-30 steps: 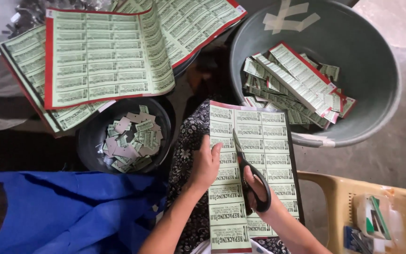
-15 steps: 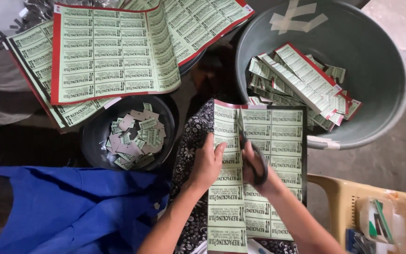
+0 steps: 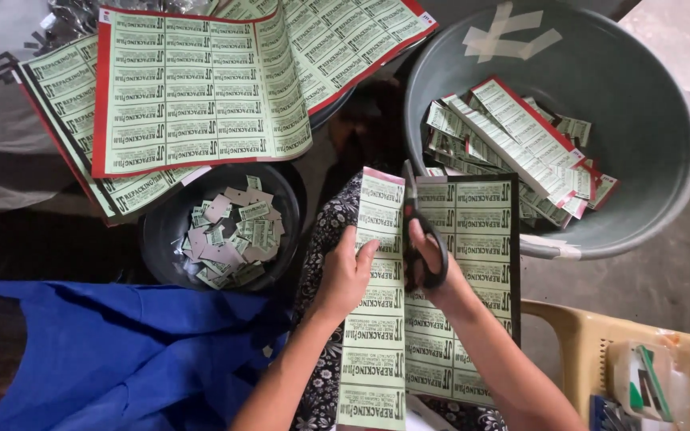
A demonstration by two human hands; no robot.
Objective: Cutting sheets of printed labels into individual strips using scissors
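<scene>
The sheet of green labels (image 3: 441,279) lies lengthwise over your lap, its far end just short of the rim of the big grey tub (image 3: 640,215), and it looks like thin printed paper: light, floppy, easy to crease or tear, so it probably needs support close to the cut line rather than out at a corner. Your left hand (image 3: 345,275) does that now, fingers pinched on the narrow column that is parting from the sheet's left edge, thumb on top. Your right hand (image 3: 433,267) is closed through the loops of the black-handled scissors (image 3: 417,231), blades pointing away from you along the gap between columns; I cannot tell whether the blades are parted or together, since they lie flat against the print. The near end of the sheet runs out of view at the bottom, and your right forearm covers part of its middle. Cut strips (image 3: 513,144) lie piled in the tub, small cut pieces (image 3: 233,235) in the black bowl (image 3: 161,239) to the left.
</scene>
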